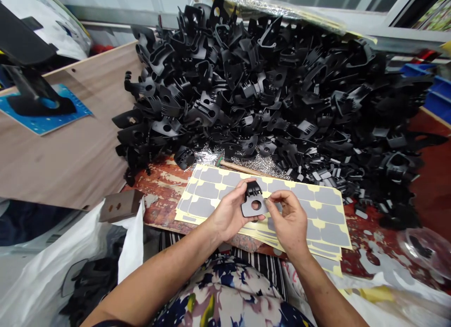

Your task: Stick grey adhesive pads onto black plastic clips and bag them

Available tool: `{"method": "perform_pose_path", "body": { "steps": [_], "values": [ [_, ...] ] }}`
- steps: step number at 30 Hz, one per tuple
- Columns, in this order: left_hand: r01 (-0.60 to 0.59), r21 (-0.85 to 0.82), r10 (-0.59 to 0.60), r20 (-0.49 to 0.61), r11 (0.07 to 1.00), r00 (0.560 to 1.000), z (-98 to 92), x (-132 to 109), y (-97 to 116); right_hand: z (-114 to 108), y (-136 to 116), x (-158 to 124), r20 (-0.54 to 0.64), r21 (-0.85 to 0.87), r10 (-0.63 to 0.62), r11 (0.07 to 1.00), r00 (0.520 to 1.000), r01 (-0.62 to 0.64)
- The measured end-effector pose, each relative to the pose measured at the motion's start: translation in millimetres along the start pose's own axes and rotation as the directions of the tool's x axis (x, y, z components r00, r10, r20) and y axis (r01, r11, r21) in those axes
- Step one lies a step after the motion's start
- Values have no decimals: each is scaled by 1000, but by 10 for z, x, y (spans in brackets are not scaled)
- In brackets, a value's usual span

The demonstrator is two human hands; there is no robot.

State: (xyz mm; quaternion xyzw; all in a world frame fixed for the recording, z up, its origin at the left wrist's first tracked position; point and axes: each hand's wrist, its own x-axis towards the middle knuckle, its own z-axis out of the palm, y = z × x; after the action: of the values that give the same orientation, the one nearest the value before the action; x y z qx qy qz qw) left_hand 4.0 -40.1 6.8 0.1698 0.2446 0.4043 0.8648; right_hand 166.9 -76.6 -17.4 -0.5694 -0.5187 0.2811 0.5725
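My left hand is closed around a black plastic part that has a round hole and a toothed, hinge-like upper edge. Close to the part's right edge, my right hand pinches with thumb and forefinger; whatever lies between those fingertips is too small to make out. Beneath both hands lie yellow sheets carrying rows of grey rounded stickers. Behind the sheets rests a wooden-handled tool with a green end, beside a heap of small metal pins.
A large heap of black plastic parts fills the back of the worn red table. Small black pieces lie at the right, near a clear round container. White sacks and a brown block stand left. A wooden board extends leftward.
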Motion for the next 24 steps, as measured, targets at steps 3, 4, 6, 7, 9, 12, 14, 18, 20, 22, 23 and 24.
{"method": "perform_pose_path", "body": {
  "steps": [3,4,6,7,9,12,14,18,20,22,23,24],
  "values": [
    [-2,-6,2,1,1000,1000,-14,-3,7,10,5,6,7,-34,-8,999,1000,9],
    [-5,-2,5,2,1000,1000,-14,-8,9,12,3,7,9,-51,-19,999,1000,19],
    [-14,22,13,7,1000,1000,-6,-23,2,17,-10,2,16,-99,-60,993,998,61],
    [-24,51,23,11,998,1000,-1,-28,-10,21,-21,-4,26,-131,-87,987,996,89],
    [-85,148,86,2,985,996,1,-23,-57,31,-43,-24,63,-195,-132,970,989,142],
    [-245,363,281,-50,899,958,-37,21,-171,62,-48,-66,117,-292,-219,925,969,244],
    [-307,476,388,-80,824,918,-84,58,-243,90,-24,-94,149,-353,-344,857,927,375],
    [-366,579,511,-103,729,854,-154,91,-318,136,22,-147,244,-457,-587,633,772,625],
    [-384,592,535,-97,709,839,-159,87,-330,135,-2,-172,281,-541,-628,520,725,660],
    [-388,589,539,-98,709,836,-156,80,-339,106,-67,-182,297,-622,-622,450,724,641],
    [-387,583,540,-106,714,835,-157,76,-342,80,-110,-177,293,-660,-607,431,739,615],
    [-382,575,537,-120,723,835,-161,72,-344,48,-153,-166,278,-697,-585,423,762,579]
  ]
}}
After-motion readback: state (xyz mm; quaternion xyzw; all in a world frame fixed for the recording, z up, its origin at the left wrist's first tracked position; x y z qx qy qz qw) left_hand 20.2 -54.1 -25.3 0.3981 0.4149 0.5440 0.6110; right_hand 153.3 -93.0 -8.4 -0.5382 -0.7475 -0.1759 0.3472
